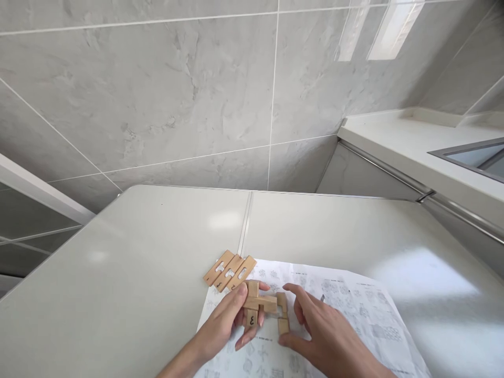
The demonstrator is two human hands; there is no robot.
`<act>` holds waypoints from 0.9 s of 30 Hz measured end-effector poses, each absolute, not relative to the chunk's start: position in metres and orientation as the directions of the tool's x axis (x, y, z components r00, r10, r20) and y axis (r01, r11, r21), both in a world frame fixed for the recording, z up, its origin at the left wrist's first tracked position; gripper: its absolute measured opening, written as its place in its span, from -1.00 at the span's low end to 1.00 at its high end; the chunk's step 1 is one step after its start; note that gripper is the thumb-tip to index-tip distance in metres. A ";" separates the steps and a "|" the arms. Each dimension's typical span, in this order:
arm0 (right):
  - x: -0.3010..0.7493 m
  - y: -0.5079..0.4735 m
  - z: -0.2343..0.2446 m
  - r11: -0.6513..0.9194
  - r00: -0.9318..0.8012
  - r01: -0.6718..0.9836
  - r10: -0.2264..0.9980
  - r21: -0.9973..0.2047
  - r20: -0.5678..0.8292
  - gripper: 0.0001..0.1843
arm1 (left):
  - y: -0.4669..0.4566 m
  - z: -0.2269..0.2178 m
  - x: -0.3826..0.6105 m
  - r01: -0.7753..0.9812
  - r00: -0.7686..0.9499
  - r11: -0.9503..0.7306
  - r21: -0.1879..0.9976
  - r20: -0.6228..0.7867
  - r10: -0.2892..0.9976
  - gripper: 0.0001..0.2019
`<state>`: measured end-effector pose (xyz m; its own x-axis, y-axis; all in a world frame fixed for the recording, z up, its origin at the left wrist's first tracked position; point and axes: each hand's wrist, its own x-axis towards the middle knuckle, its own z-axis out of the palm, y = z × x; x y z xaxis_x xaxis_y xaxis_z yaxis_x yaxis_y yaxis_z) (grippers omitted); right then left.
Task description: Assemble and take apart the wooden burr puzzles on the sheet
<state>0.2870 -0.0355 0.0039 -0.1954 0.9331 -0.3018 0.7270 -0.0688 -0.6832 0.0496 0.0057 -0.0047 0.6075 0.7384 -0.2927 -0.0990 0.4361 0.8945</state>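
My left hand (232,310) is closed around an interlocked wooden block puzzle (258,303), its bars crossing and a dark numeral on the lower one. Thumb on top, fingers curled beneath. Beside its right-pointing arm is a notched wooden puzzle piece (283,324), between the thumb and index finger of my right hand (318,323). The thumb meets the piece's lower end; the index fingertip is by its upper end, and contact there is hard to make out. Whether this piece touches the block puzzle, I cannot tell. Several flat slotted wooden pieces (230,272) lie side by side behind my left hand.
A large printed sheet (354,304) with small drawings lies under both hands. It rests on a pale glossy table (157,252) with a seam (246,220) across it. Behind stands a grey tiled wall (189,94); a white ledge (394,139) runs along the right.
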 end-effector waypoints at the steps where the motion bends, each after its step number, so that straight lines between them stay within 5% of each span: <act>1: 0.288 -0.035 0.008 -0.067 -0.186 0.694 0.945 -0.717 -0.268 -0.47 | 0.006 -0.006 0.050 -0.114 0.634 0.456 0.883 -0.289 0.717 -0.41; 5: 0.289 -0.035 0.026 -0.021 -0.295 0.449 0.940 -0.893 -0.171 -0.78 | 0.009 -0.008 0.051 -0.117 0.746 0.530 0.840 -0.278 0.606 -0.44; 9: 0.286 -0.036 0.031 -0.038 -0.344 0.404 0.920 -0.914 -0.191 -0.88 | 0.008 -0.008 0.053 -0.112 0.787 0.543 0.832 -0.259 0.559 -0.48; 27: 0.290 -0.033 0.049 -0.180 -0.428 0.343 0.844 -0.922 -0.324 -0.93 | 0.005 -0.005 0.050 -0.182 0.798 0.498 0.848 -0.169 0.579 -0.59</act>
